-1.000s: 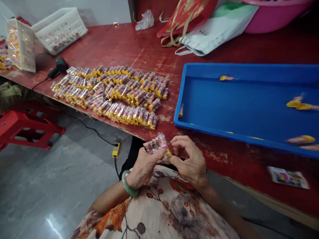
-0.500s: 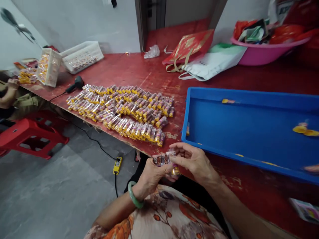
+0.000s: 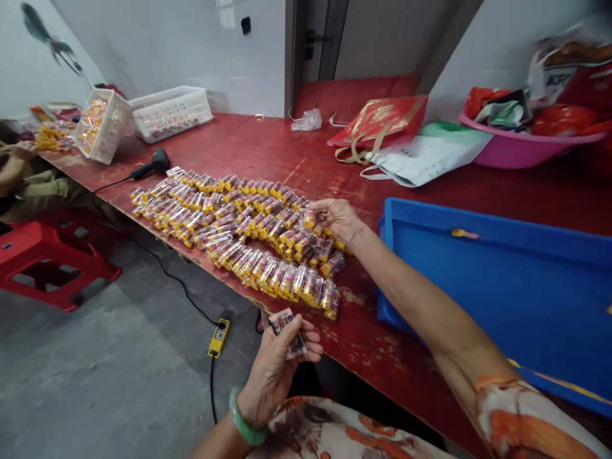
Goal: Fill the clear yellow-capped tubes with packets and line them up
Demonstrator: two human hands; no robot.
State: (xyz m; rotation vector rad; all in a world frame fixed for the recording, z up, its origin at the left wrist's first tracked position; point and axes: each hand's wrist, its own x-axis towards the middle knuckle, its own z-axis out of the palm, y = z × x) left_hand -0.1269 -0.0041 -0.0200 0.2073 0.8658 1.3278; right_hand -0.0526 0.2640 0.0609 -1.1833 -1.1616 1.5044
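- While the two bare hands are kept well apart, a small printed card packet (image 3: 285, 330) in purple and cream is pinched in the left hand (image 3: 277, 373), above a grey concrete floor (image 3: 95, 363) and just off the bench edge.
- A pale green jade bangle (image 3: 245, 426) is worn on the left wrist.
- The right hand (image 3: 337, 218) is stretched across the bench, with its fingertips (image 3: 318, 209) placed on clear plastic tubes with yellow caps (image 3: 268, 255). Whether a tube is gripped cannot be told.
- Those tubes, banded with purple print, are laid side by side in rough rows on a red-painted wooden workbench (image 3: 268, 146).
- A shallow blue plastic tray (image 3: 497, 237) is set on the bench just beyond the right forearm.
- A black hair dryer (image 3: 155, 162) is laid near the far end of the rows, and a white plastic basket (image 3: 169, 116) is placed behind it.
- A pink plastic basin (image 3: 521, 153) filled with bags is seen at the far right, beside a red gift bag (image 3: 377, 121) and a white carrier bag (image 3: 425, 153).
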